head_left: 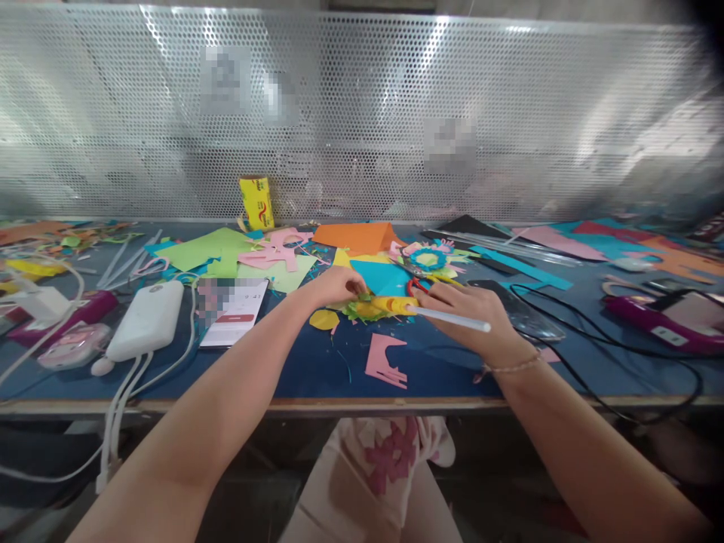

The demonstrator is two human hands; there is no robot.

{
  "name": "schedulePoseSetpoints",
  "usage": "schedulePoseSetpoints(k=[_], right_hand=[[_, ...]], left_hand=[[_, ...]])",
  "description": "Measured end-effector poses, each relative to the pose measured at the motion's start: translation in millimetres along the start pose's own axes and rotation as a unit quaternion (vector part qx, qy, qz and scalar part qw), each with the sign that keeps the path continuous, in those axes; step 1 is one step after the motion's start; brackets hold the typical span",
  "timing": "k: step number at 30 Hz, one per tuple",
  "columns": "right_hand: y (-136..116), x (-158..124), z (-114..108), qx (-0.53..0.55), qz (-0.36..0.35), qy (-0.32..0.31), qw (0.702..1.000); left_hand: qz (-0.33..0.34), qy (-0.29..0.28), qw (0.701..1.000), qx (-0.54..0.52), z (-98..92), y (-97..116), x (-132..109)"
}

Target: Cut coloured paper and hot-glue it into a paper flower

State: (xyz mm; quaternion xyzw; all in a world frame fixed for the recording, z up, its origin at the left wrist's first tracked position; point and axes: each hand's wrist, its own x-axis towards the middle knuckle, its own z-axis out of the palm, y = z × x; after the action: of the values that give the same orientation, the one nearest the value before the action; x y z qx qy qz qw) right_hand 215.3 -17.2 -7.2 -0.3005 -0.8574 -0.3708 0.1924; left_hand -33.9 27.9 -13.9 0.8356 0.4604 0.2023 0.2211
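Note:
My right hand (pixel 472 313) is closed around a yellow hot glue gun (pixel 390 305), whose translucent glue stick (pixel 455 318) juts out behind toward the right. The nozzle end points left, at a small heap of green and yellow cut paper (pixel 365 311). Close to that tip, the fingers of my left hand (pixel 344 285) are curled together at the paper; what they pinch is hidden. Red-handled scissors (pixel 417 286) lie just beyond my right fingers, partly covered. Below my left hand is a yellow paper disc (pixel 324 320). Blue paper (pixel 378 277) lies behind both hands.
A pink paper offcut (pixel 386 360) rests near the table edge. A phone (pixel 237 313) and white power bank (pixel 145 320) with cables are at left. Behind stand a yellow box (pixel 256 202) and folded orange paper (pixel 356 237). A paper wreath (pixel 428 256) and black cable (pixel 582 339) lie right.

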Motion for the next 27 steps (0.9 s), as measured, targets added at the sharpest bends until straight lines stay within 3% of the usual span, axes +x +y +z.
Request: schedulePoseSetpoints(k=[10,16,20,24,26,27], right_hand=[[6,-2,-3,-0.004,0.095,-0.092,0.991],[10,-3,8,-0.006,0.186,-0.094,0.978],[21,-5,16,0.023,0.323,-0.069,0.944],[45,-24,32,0.031,0.447,-0.038,0.893],[60,-40,42,0.017,0.482,-0.027,0.876],[67,-47,47,0.017,0.459,-0.029,0.888]], left_hand=[[0.078,-0.004,0.994,0.076,0.9,-2,2],[0.039,-0.017,0.997,0.066,-1.9,6,-1],[0.037,-0.015,0.997,0.070,-2.1,6,-1],[0.031,-0.018,0.997,0.074,0.2,3,0],[0.022,-0.018,0.997,0.073,1.3,3,1],[0.021,-0.019,0.997,0.071,1.8,3,1]])
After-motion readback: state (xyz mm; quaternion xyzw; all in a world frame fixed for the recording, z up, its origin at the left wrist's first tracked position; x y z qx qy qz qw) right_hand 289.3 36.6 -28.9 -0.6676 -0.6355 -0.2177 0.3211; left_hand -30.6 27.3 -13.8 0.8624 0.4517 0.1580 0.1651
